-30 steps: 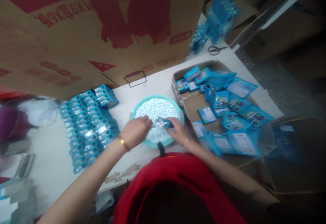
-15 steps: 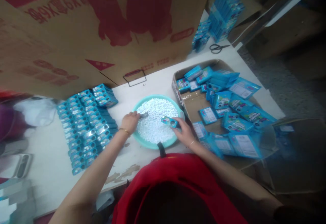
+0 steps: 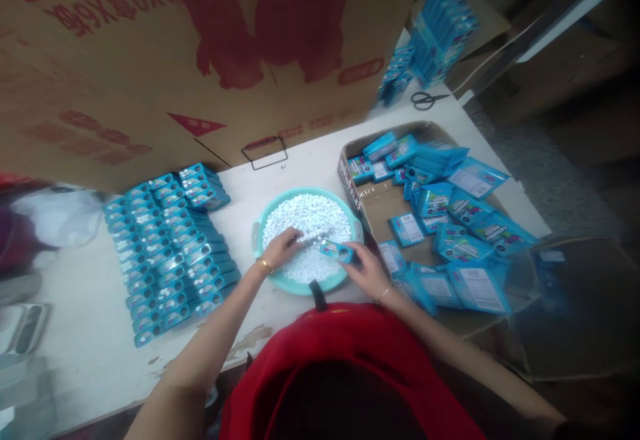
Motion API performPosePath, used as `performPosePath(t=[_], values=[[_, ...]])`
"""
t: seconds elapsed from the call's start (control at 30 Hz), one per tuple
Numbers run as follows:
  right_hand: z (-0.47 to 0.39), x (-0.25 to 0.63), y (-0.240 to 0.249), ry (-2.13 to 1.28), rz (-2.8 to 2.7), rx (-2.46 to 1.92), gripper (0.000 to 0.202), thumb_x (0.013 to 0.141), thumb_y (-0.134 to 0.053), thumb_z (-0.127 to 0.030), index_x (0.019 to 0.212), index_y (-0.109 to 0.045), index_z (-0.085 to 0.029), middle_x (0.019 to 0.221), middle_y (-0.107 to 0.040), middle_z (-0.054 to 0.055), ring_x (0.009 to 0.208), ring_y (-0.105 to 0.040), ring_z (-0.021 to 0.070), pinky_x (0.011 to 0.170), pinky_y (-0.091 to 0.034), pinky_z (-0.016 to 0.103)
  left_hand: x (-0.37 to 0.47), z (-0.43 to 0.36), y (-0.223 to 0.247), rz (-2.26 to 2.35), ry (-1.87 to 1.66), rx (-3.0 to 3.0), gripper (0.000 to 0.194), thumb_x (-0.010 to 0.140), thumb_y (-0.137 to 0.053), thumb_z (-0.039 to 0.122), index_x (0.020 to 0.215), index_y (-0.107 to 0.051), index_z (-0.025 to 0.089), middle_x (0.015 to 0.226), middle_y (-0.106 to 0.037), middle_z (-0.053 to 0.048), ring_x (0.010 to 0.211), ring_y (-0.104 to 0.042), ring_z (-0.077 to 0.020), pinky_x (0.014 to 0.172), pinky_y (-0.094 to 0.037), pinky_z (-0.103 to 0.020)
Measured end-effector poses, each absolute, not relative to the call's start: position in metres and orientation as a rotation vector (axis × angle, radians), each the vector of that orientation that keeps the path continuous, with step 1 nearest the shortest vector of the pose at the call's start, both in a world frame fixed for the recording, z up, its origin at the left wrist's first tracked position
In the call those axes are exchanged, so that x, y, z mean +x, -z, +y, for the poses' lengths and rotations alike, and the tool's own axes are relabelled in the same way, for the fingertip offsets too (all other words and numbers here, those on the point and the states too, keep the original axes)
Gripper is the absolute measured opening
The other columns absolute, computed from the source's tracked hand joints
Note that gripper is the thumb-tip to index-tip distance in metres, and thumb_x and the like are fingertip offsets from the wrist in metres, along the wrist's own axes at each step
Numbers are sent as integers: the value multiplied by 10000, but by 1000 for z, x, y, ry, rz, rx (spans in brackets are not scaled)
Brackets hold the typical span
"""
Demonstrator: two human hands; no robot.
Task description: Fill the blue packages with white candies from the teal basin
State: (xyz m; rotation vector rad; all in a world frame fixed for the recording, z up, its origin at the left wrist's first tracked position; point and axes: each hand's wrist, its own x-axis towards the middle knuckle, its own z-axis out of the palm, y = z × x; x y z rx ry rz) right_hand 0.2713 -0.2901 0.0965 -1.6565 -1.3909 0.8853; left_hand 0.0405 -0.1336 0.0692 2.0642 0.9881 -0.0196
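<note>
A round turquoise basin (image 3: 257,240) full of small white pellets (image 3: 313,210) stands on the table in front of me. My left hand (image 3: 281,248) reaches over its left side, fingers closed on a small scoop, mostly hidden and blurred among the pellets. At the basin's right edge my right hand (image 3: 367,268) grips a little blue box (image 3: 336,251) by its right end, tilted above the pellets. A round dark spot shows on the face of the box.
Rows of similar blue boxes (image 3: 173,260) stand on the left of the table. An open carton (image 3: 377,208) with several blue packs is on the right. Scissors (image 3: 427,100) and stacked blue packs (image 3: 440,33) lie beyond. A large brown carton (image 3: 150,80) walls off the back.
My left hand has moved right, from the basin's left rim to over the pellets, with the scoop. The right hand and its box have shifted slightly right and down.
</note>
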Motion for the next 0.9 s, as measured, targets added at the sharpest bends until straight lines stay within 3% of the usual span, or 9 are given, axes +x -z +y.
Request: performPosePath(t=[0.2,0.4,0.57,0.7,0.83,0.9], values=[[-279,263,-95,-828,-1374,-1643,329,827,-581,-236,1153,-539,-220,1132,-628,95,1083,-593,236,945,-490,399,29,-124,-149,795,-90,2136,254,909,-467,345,1087,-550,184,948,-596,-54,806,-562,-151,773,-471,-307],[-266,257,-96,-785,-1445,-1599,363,801,-564,-172,1161,-537,-207,1121,-628,106,1085,-588,244,945,-492,416,52,-129,-216,724,276,2466,193,908,-443,284,1014,-576,192,947,-613,-56,853,-587,-184,734,-484,-316],[-266,248,-91,-777,-1457,-1527,408,794,-549,-152,1195,-527,-225,1132,-614,101,1105,-572,247,963,-484,430,90,-154,-250,820,627,2733,175,896,-399,154,941,-568,142,882,-618,-89,771,-586,-200,633,-480,-315],[-270,247,-85,-813,-1401,-1493,403,809,-548,-165,1205,-521,-240,1147,-609,93,1106,-570,238,967,-479,428,100,-165,-272,794,671,2826,220,860,-383,59,915,-580,141,872,-613,-91,786,-581,-222,640,-490,-343],[-274,252,-90,-903,-1307,-1459,368,836,-583,-255,1199,-522,-240,1157,-616,78,1096,-583,218,959,-479,380,80,-152,-269,937,339,2681,165,905,-429,225,965,-574,176,906,-588,-69,790,-577,-194,657,-497,-314],[-275,253,-95,-948,-1272,-1435,370,829,-609,-295,1185,-530,-233,1135,-627,70,1077,-595,213,952,-479,359,66,-145,-252,958,97,2477,233,899,-482,343,1070,-544,197,990,-572,-63,814,-577,-175,700,-504,-305]])
